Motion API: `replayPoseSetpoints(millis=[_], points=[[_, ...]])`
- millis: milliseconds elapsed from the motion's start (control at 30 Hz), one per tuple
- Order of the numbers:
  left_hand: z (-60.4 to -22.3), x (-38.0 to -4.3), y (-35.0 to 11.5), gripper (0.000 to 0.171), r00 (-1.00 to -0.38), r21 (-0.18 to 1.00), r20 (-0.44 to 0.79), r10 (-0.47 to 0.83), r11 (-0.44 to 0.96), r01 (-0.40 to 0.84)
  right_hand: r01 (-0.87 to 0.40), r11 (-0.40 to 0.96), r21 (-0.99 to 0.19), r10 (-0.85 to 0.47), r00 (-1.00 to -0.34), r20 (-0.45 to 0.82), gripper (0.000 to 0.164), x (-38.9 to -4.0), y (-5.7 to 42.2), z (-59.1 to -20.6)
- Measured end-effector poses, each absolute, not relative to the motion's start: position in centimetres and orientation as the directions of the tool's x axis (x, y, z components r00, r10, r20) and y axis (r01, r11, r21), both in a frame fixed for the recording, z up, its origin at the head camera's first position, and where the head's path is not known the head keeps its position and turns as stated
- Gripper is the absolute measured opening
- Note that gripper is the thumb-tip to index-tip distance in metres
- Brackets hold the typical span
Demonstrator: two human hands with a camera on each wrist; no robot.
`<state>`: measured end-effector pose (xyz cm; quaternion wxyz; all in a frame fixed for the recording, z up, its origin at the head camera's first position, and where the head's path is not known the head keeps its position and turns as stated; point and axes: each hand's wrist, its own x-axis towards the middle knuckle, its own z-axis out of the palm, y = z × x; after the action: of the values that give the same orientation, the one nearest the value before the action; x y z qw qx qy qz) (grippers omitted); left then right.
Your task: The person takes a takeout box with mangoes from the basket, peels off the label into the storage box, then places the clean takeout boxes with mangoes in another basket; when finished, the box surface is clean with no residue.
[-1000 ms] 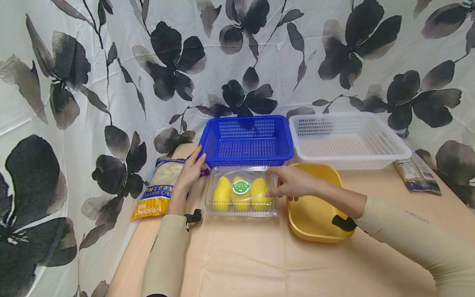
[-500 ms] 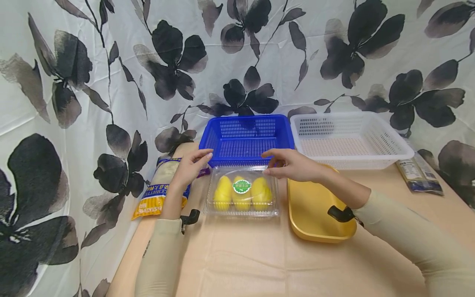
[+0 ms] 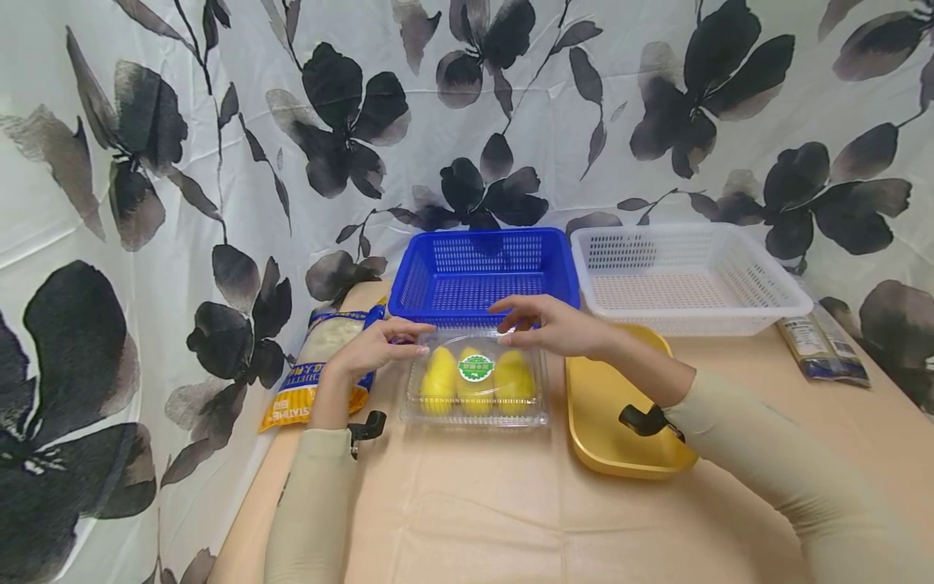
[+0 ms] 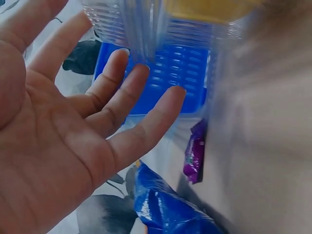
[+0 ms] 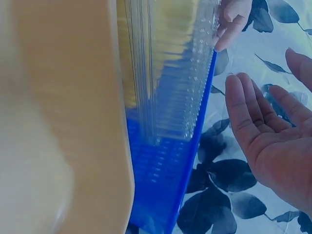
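Note:
A clear plastic clamshell box (image 3: 474, 397) with a green round label (image 3: 475, 367) lies on the table in the head view. Behind its lid show three yellow fruits (image 3: 514, 381) that look like mangoes. My left hand (image 3: 374, 350) is at the box's back left corner, fingertips overlapping the lid's edge. In the left wrist view that hand (image 4: 63, 146) has its fingers spread and slightly bent, with nothing between them. Over the back right part of the box is my right hand (image 3: 560, 327), fingers loosely bent. The right wrist view shows the right hand's palm (image 5: 280, 156) holding nothing.
Behind the box stand a blue basket (image 3: 481, 318) and a white basket (image 3: 700, 311). A yellow tray (image 3: 620, 438) sits right of the box. Left is a pasta bag (image 3: 306, 389), with a small purple packet (image 4: 194, 158) nearby. Another package (image 3: 824, 345) lies far right.
My left hand has come away from the blue basket's front corner and moved right to the box. The right hand has lifted from the box's right side and shifted back and left.

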<state>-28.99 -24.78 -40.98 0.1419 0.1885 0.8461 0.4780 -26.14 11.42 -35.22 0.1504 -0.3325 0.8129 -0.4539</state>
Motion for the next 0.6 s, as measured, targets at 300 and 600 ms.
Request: replayPoseSetpoints(millis=[300,600], points=[[-41.8,-29.2,-25.0,0.054,-0.864,0.888,-0.126,0.488,0.444,0.121,-0.458,0.41,-0.789,-0.719,-0.694,0.03,0.054,-26.4,10.1,-36.5],[-41.9,-29.2,-25.2,0.057,-0.872,0.871,-0.156,0.464,0.482,0.101,-0.482,0.443,-0.756,-0.743,-0.669,-0.009,0.055,-26.2,9.5,-37.4]])
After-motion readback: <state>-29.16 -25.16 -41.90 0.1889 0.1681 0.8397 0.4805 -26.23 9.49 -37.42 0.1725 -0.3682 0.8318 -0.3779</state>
